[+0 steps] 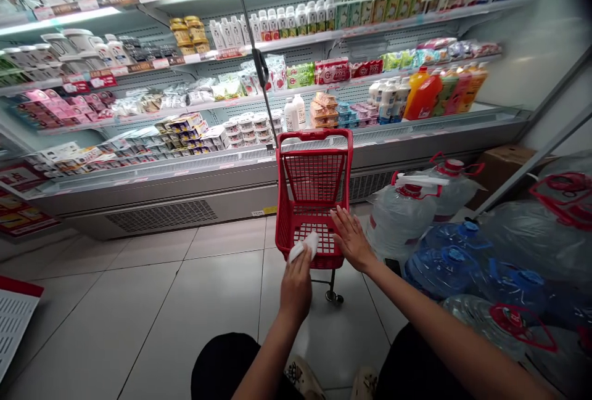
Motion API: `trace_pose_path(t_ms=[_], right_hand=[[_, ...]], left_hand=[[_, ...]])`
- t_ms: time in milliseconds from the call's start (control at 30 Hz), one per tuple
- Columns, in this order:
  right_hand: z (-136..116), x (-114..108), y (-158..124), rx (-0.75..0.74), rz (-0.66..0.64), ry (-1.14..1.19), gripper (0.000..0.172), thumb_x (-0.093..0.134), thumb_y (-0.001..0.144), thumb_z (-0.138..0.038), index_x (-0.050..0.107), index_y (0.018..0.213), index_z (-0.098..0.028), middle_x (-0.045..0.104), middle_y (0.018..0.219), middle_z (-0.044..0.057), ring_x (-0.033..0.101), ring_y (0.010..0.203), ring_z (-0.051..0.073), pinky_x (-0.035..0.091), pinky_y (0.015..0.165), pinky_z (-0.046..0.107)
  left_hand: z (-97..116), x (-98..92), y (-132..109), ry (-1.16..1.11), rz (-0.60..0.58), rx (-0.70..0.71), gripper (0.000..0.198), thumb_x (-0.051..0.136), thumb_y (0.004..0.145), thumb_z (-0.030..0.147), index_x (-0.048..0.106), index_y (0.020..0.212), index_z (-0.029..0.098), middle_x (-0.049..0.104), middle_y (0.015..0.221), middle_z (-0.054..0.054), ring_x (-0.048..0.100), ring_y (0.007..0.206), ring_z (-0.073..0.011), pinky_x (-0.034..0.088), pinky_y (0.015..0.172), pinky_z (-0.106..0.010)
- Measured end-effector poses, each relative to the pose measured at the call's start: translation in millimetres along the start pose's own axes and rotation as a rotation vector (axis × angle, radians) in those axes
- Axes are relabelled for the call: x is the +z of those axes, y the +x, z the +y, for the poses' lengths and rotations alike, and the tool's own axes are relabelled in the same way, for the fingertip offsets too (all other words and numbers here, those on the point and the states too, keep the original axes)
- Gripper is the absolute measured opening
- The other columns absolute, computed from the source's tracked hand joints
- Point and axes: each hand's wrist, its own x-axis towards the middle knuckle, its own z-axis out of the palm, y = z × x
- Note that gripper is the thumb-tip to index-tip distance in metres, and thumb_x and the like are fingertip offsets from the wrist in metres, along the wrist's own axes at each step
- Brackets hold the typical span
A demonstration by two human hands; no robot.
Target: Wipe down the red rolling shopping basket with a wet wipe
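A small red plastic shopping cart (280,215) on metal legs with casters stands on the floor in front of me. My left hand (296,283) is closed on a crumpled white cloth or tissue (311,243) at the near rim of the cart's basket. The cloth covers part of the slotted basket bottom. My right hand (352,241) has its fingers stretched out and slightly apart, with the fingertips at the basket's right rim. Nothing shows in that hand, though its palm side is hidden.
Behind the cart runs a refrigerated display case (231,187) stocked with cups, bottles and packs. A thin dark bar (247,18) rises near its middle. Large water jugs (402,212) crowd the right side, near a cardboard box (502,166). A white slotted panel (16,320) juts in at left.
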Motion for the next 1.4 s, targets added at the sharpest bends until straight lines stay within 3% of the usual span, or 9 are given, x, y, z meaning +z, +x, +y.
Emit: trace_pose_path(t_ms=[233, 500, 600, 700, 867, 967, 1100, 1267, 1400], right_hand=[[-20, 5, 6, 0.022, -0.071, 0.008, 0.067, 0.019, 0.109, -0.058, -0.002, 0.167, -0.032, 0.008, 0.175, 0.002, 0.008, 0.161, 0.024, 0.015, 0.129, 0.056], [-18, -6, -8, -0.003, -0.106, -0.018, 0.069, 0.019, 0.108, -0.061, -0.007, 0.166, -0.034, 0.012, 0.174, 0.001, 0.018, 0.16, 0.023, 0.011, 0.129, 0.057], [-24, -3, -10, 0.006, -0.09, -0.03, 0.068, 0.019, 0.109, -0.059, -0.008, 0.166, -0.033, 0.012, 0.174, 0.002, 0.017, 0.16, 0.023, 0.012, 0.129, 0.057], [-31, 3, -12, 0.011, -0.057, -0.036, 0.07, 0.022, 0.109, -0.058, -0.007, 0.166, -0.032, 0.013, 0.175, 0.003, 0.016, 0.16, 0.024, 0.014, 0.129, 0.057], [-35, 7, -15, 0.001, -0.015, -0.017, 0.069, 0.024, 0.109, -0.055, -0.004, 0.167, -0.032, 0.013, 0.175, 0.005, 0.016, 0.16, 0.026, 0.015, 0.128, 0.058], [-32, 3, -19, 0.002, -0.037, -0.012, 0.069, 0.024, 0.109, -0.055, -0.005, 0.167, -0.032, 0.011, 0.175, 0.004, 0.014, 0.161, 0.026, 0.014, 0.128, 0.058], [-27, -5, -24, -0.004, -0.074, -0.016, 0.071, 0.024, 0.108, -0.06, -0.006, 0.167, -0.033, 0.011, 0.175, 0.004, 0.016, 0.16, 0.025, 0.012, 0.128, 0.061], [-29, -9, -27, -0.008, -0.097, 0.009, 0.069, 0.024, 0.108, -0.059, -0.004, 0.167, -0.034, 0.012, 0.175, 0.003, 0.015, 0.16, 0.025, 0.01, 0.128, 0.061], [-32, -5, -28, 0.005, -0.079, 0.014, 0.069, 0.024, 0.109, -0.058, -0.003, 0.167, -0.032, 0.011, 0.175, 0.004, 0.014, 0.16, 0.025, 0.012, 0.128, 0.062]], left_hand=[[38, 32.2, 33, 0.001, -0.023, 0.075, 0.057, 0.04, 0.094, 0.004, 0.05, 0.148, 0.015, 0.068, 0.138, -0.014, 0.062, 0.132, -0.0251, 0.048, 0.114, -0.048], [-86, -30.4, 23, 0.192, -0.062, 0.111, 0.071, 0.035, 0.089, -0.002, 0.042, 0.157, 0.016, 0.057, 0.153, -0.011, 0.053, 0.142, -0.0235, 0.039, 0.123, -0.047], [-103, -38.3, 28, 0.23, -0.028, 0.028, 0.067, 0.037, 0.09, 0.0, 0.045, 0.155, 0.014, 0.058, 0.151, -0.013, 0.056, 0.14, -0.0255, 0.038, 0.124, -0.05], [-73, -20.3, 24, 0.227, -0.006, 0.006, 0.069, 0.036, 0.09, -0.001, 0.041, 0.157, 0.012, 0.058, 0.151, -0.015, 0.058, 0.138, -0.0255, 0.043, 0.12, -0.049], [26, 33.7, 1, 0.1, 0.033, 0.06, 0.074, 0.037, 0.09, -0.001, 0.031, 0.162, 0.014, 0.059, 0.15, -0.015, 0.058, 0.138, -0.0247, 0.049, 0.115, -0.047], [46, 43.1, -7, 0.072, 0.056, 0.072, 0.075, 0.038, 0.092, 0.0, 0.023, 0.164, 0.012, 0.058, 0.15, -0.016, 0.056, 0.14, -0.0265, 0.05, 0.114, -0.048], [-5, 13.7, -6, 0.11, -0.024, 0.281, 0.082, 0.035, 0.091, -0.002, 0.011, 0.167, 0.017, 0.047, 0.16, -0.014, 0.048, 0.147, -0.0232, 0.042, 0.121, -0.046], [-94, -35.1, 10, 0.243, -0.011, 0.11, 0.081, 0.03, 0.092, -0.003, 0.012, 0.167, 0.02, 0.045, 0.162, -0.012, 0.05, 0.146, -0.0238, 0.038, 0.123, -0.049], [-95, -34.0, 11, 0.237, 0.036, -0.003, 0.081, 0.031, 0.091, -0.004, 0.014, 0.167, 0.02, 0.048, 0.16, -0.013, 0.05, 0.145, -0.0245, 0.04, 0.121, -0.051]])
